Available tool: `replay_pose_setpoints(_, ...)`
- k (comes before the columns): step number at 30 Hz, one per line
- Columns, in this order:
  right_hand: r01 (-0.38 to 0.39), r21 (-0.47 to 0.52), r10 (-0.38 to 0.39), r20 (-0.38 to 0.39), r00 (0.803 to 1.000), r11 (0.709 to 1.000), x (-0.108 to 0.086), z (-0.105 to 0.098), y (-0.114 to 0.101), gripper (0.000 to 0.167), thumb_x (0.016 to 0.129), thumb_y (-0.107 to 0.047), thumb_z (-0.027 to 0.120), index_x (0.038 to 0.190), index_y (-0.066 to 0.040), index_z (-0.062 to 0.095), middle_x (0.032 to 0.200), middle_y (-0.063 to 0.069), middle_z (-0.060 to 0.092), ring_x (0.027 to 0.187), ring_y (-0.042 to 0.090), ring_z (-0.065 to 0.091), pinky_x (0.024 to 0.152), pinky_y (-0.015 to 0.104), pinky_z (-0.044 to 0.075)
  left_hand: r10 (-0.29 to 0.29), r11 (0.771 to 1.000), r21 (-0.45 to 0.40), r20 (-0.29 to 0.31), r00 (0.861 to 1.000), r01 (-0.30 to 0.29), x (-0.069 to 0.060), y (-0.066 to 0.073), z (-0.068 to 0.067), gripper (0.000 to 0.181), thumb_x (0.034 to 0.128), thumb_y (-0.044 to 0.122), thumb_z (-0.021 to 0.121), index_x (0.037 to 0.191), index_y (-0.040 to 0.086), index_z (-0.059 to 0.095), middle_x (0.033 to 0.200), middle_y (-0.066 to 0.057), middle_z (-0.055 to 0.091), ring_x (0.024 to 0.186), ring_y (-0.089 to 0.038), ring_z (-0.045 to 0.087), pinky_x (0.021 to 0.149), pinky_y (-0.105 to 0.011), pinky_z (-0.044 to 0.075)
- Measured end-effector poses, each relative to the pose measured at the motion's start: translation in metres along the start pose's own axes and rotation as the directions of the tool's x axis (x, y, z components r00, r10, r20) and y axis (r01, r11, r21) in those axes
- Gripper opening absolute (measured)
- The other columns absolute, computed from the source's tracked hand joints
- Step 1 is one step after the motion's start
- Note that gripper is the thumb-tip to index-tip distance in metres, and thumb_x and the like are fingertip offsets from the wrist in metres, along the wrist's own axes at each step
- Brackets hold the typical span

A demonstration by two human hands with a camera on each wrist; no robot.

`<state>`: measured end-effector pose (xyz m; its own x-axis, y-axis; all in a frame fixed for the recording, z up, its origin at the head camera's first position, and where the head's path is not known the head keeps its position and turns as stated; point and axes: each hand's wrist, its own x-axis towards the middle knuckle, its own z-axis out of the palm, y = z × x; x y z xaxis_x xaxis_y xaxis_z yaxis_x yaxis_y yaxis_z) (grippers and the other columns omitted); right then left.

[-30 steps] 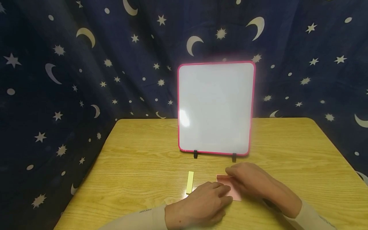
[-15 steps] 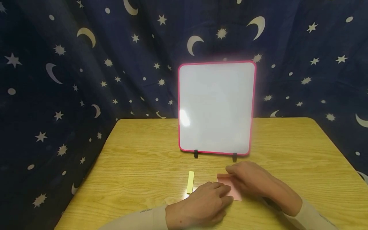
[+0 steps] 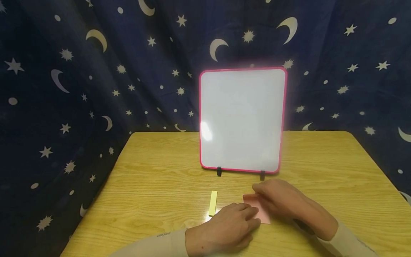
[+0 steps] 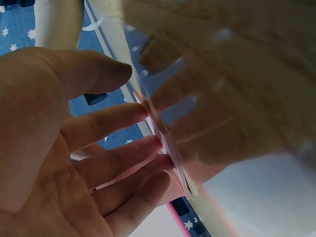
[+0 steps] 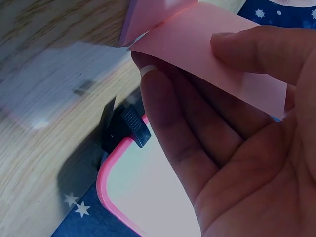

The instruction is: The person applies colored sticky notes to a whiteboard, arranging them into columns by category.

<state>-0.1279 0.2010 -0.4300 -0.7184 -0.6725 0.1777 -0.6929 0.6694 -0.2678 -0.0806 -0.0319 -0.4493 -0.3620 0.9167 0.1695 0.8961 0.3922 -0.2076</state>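
A pink sticky-note pad (image 3: 263, 215) lies on the table between the two hands. The left hand (image 3: 226, 227) rests its fingertips on it, fingers extended and only slightly bent; in the left wrist view they touch the edge-on pink paper (image 4: 174, 154), with the thumb held apart. The right hand (image 3: 285, 200) pinches a pink sheet (image 5: 180, 38), its thumb on one face and its fingers behind the other. That sheet angles away from the pad (image 5: 153, 16), and the two meet along one edge. The left hand hides part of the pad in the head view.
A narrow yellow sticky-note pad (image 3: 213, 203) lies left of the pink one, close to the left hand. Behind stands a pink-framed whiteboard (image 3: 242, 117) on small black feet (image 3: 219, 171). A dark curtain (image 3: 154, 64) with moons and stars hangs beyond the wooden table (image 3: 154, 167).
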Motion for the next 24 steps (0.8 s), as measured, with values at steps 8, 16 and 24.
replay_pose_setpoints(8,0.015,-0.010,-0.016,-0.027,1.000,1.000,0.001,-0.003,0.000,0.037,0.095,-0.010,0.073,0.074,-0.029,0.048,0.066,-0.019,0.033,0.059,0.001,0.034,0.056,0.022,0.035,-0.002,1.000,-0.002,0.007,1.000,0.002,-0.001,0.000,-0.001,0.027,0.0927,0.042,0.072,0.113,0.025,0.066,0.125,0.006,0.063,0.109,-0.013,0.062,0.089,-0.024,0.052)
replay_pose_setpoints(16,0.027,-0.067,-0.032,-0.081,0.996,0.997,0.002,-0.007,0.003,0.035,0.087,-0.006,0.074,0.077,-0.028,0.049,0.067,-0.019,0.037,0.060,0.002,0.036,0.055,0.024,0.036,-0.002,1.000,-0.004,-0.019,1.000,0.002,0.000,0.000,-0.001,0.024,0.0931,0.039,0.070,0.111,0.024,0.067,0.122,0.006,0.064,0.111,-0.013,0.062,0.089,-0.025,0.053)
replay_pose_setpoints(24,0.054,-0.109,-0.075,-0.199,0.977,0.993,0.003,-0.013,0.005,0.038,0.081,-0.005,0.079,0.075,-0.028,0.049,0.070,-0.021,0.037,0.061,0.000,0.035,0.055,0.021,0.037,-0.002,1.000,-0.011,-0.031,1.000,0.002,0.000,0.000,0.000,0.022,0.0914,0.039,0.072,0.106,0.024,0.066,0.113,0.008,0.060,0.108,-0.012,0.061,0.084,-0.024,0.052)
